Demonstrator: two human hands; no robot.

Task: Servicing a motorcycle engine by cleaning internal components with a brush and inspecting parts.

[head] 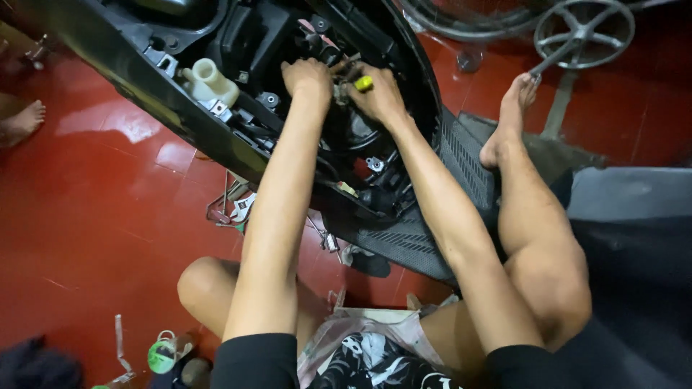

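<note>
Far to the left a bare foot (21, 122) of someone else rests on the glossy red tiled floor (94, 216). Low down at that side lie a dark cloth (36, 364) and a small green-and-white roll (164, 354). Nearer the middle, a few loose metal tools (234, 205) sit on the tiles just under the edge of the opened scooter body (180, 122), whose black panels run slantwise across the top. A white plastic reservoir (210, 81) stands inside it, just left of the hands.

The person sits on the floor with both arms stretched into the machine's innards. The left hand (308, 78) is curled into a fist over the dark parts there; its grip is closed, though what it clasps is hidden. Touching it on the right, the right hand (380, 97) has its grip closed on a screwdriver with a yellow handle (363, 83), of which only the handle end shows between the two hands, deep in the middle of the open frame.

Further right, the ribbed black footboard (461, 166) slopes down, and the person's own right foot (512, 115) is planted beside it. Beyond, at the top right, a wheel-like metal base (584, 32) lies on the floor.
</note>
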